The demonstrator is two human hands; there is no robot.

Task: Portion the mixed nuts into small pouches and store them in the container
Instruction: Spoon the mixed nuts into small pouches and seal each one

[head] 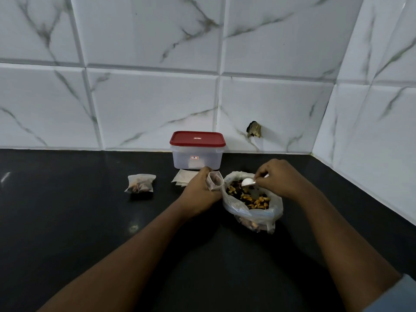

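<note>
Filled pouch (140, 183) lies far left on the tabletop (67, 221); the lidded container (197, 155) stands behind, at the wall. The left hand (201, 191) grips an open pouch (215, 180) upright, just left of the nut bag (255, 216). The spoon (247, 182), its bowl pointing left toward that pouch, is pinched over the nuts (254, 200) by the right hand (278, 179).

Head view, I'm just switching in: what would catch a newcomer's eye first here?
The open bag of nuts, right of centre on the black counter, with the right hand holding a white spoon at its mouth. Beside it the left hand grips an open pouch; behind them the red-lidded container stands shut against the wall. A filled pouch lies apart, left.
</note>
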